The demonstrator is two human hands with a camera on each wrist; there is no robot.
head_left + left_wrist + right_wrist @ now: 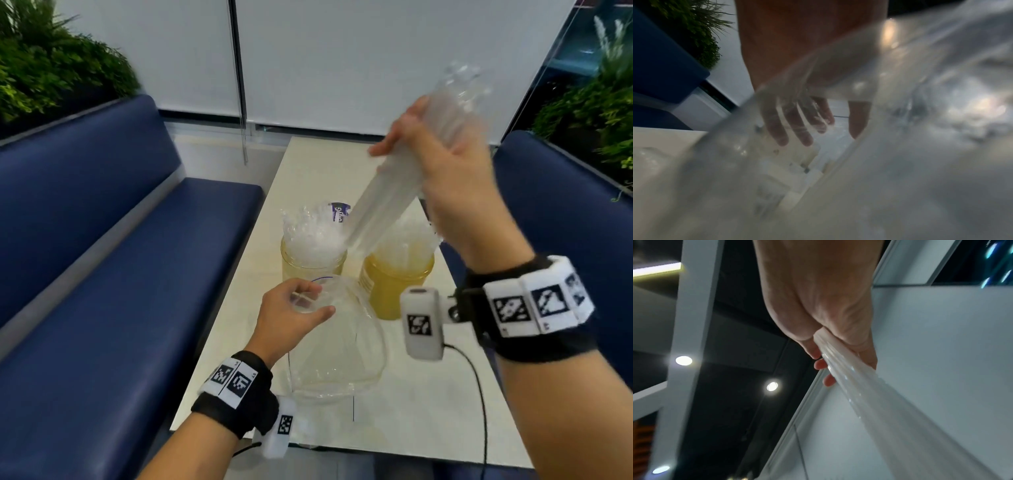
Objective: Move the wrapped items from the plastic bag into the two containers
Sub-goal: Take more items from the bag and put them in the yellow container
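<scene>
right hand (pixel 442 164) grip clamped round a bundle of wrapped items (pixel 387 198), long clear-wrapped sticks, held high and tilted, lower ends just over the two containers (pixel 394 284) on the surface (pixel 428 411). both jars already hold wrapped sticks. left hand (pixel 294 311) pinches the mouth of the plastic bag (pixel 342 349), which looks near empty. step in hand: carrying the bundle to a jar. next: aim the lower ends into an opening, lower, then loosen the fingers.
</scene>
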